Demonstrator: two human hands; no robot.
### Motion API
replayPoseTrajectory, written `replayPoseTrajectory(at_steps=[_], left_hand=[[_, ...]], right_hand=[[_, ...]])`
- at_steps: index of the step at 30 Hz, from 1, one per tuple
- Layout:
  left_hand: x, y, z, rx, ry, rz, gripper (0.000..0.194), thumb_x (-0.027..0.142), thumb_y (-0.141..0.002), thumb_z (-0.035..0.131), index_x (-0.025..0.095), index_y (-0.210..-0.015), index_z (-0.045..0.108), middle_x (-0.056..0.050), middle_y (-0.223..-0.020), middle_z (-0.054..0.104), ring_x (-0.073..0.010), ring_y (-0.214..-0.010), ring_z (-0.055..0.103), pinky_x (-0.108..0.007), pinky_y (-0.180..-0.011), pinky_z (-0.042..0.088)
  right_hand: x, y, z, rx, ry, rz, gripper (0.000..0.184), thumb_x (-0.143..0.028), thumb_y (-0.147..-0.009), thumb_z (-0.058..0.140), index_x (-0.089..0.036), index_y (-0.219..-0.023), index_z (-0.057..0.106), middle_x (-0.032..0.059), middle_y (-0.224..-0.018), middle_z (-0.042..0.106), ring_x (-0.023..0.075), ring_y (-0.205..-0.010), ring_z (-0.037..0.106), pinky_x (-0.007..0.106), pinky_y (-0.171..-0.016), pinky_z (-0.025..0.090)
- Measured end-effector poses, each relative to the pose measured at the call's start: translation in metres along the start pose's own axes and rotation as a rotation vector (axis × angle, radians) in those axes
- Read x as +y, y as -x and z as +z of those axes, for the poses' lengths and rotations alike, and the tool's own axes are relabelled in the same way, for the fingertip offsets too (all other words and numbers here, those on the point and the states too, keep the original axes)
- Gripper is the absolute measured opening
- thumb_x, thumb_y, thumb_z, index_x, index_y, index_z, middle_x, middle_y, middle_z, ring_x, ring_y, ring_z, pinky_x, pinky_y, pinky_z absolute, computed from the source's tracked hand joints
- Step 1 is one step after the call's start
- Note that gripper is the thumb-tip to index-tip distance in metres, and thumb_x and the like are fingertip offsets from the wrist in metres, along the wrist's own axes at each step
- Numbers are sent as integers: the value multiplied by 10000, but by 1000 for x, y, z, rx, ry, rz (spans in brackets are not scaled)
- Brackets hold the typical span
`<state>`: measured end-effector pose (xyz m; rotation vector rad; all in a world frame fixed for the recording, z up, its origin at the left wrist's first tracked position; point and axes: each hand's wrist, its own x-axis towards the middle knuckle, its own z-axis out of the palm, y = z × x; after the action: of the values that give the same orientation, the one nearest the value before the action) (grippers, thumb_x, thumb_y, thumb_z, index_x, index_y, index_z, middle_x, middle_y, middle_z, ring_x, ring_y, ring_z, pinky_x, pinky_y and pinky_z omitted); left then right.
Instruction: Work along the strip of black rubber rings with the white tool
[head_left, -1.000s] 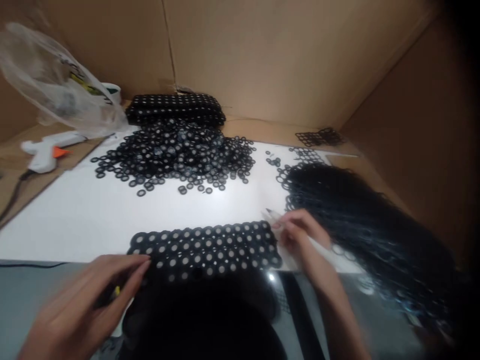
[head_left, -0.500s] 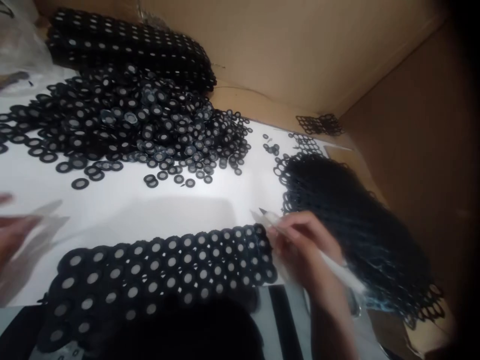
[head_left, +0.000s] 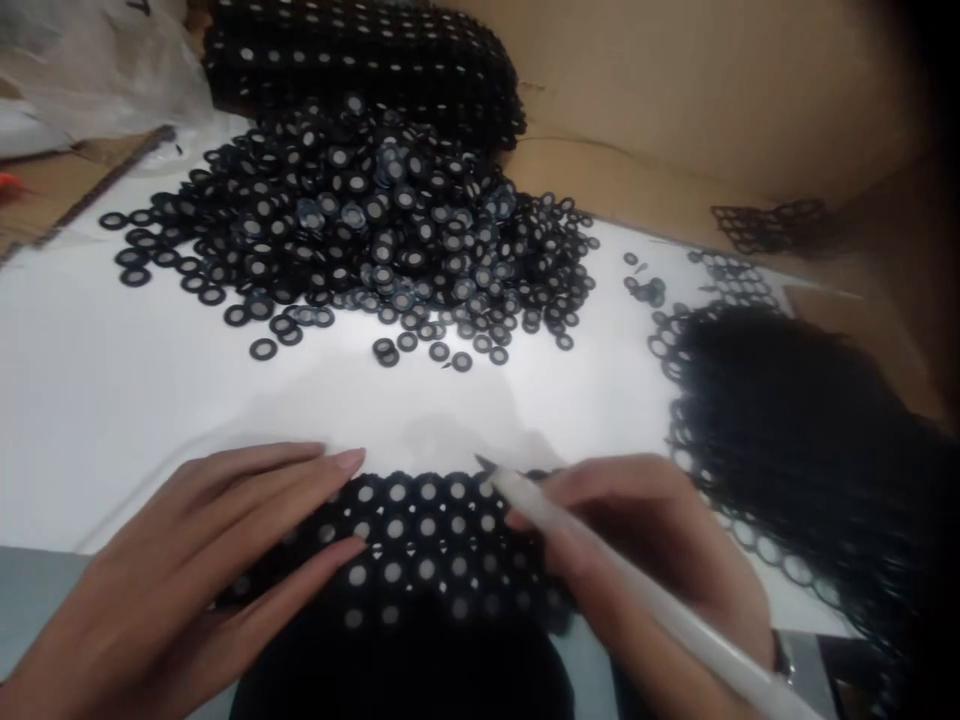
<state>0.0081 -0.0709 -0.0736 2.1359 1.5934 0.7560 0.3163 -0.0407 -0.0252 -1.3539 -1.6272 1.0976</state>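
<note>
A black sheet of joined rings with pale round centres (head_left: 428,548) lies along the front edge of the white surface. My left hand (head_left: 217,550) rests on its left part, fingers stretched out and thumb apart, holding nothing. Pinched in my right hand (head_left: 660,540) is a white pen-like tool (head_left: 652,600) with a dark pointed tip. The tip points up and left, over the sheet's upper edge. Whether it touches the sheet I cannot tell. My hands cover both ends of the sheet.
Behind lies a heap of loose black rings with pale centres (head_left: 420,230). A rolled dotted bundle (head_left: 360,60) sits beyond it. At right is a pile of black open-ring mesh (head_left: 795,420), with mesh scraps (head_left: 772,225) farther back. Clear plastic (head_left: 112,70) lies far left.
My left hand has come in from the left edge and now lies on the sheet. My right hand still holds the tool over the sheet. The view has shifted left.
</note>
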Motion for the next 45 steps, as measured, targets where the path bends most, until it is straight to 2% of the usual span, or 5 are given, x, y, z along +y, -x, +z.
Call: replayPoseTrajectory(at_steps=[3, 8, 19, 27, 45], left_hand=[[3, 2, 3, -12, -125, 69, 589, 389, -1044, 710, 454, -1598, 519, 68, -1416, 741, -273, -1343, 655, -492, -1166, 556], [6, 3, 6, -18, -72, 41, 537, 351, -1057, 687, 440, -1568, 548, 31, -1342, 744, -249, -1290, 658, -428, -1083, 590], [11, 10, 1, 7, -222, -27, 606, 467, -1051, 645, 415, -1630, 474, 31, -1504, 670, -311, -1357, 653, -558, -1181, 580], [13, 30, 0, -20, -296, -31, 595, 480, -1093, 536, 436, -1673, 409, 55, -1578, 630, -337, -1377, 676, -641, -1223, 558], [12, -12, -7, -60, -160, 70, 312, 354, -1069, 648, 340, -1381, 636, -41, -1211, 685, -273, -1191, 594, -424, -997, 517]], right_hand=[[-3, -3, 16, -139, -62, -2, 152, -184, -1019, 699, -313, -1099, 686, -30, -823, 743, 142, -599, 655, 254, -523, 497], [7, -8, 28, -313, -81, -31, 145, -186, -982, 764, -281, -1084, 725, -4, -906, 767, 167, -742, 720, 263, -636, 559], [5, 0, 23, -248, 26, -13, 200, -174, -977, 665, -303, -1116, 731, 13, -909, 744, 193, -750, 687, 324, -721, 572], [5, -9, 28, -309, -87, -61, 143, -129, -932, 620, -252, -986, 669, -24, -770, 698, 159, -637, 632, 282, -588, 493], [7, -7, 29, -322, -90, -95, 173, -82, -918, 617, -239, -966, 672, -46, -781, 689, 148, -666, 641, 262, -629, 466]])
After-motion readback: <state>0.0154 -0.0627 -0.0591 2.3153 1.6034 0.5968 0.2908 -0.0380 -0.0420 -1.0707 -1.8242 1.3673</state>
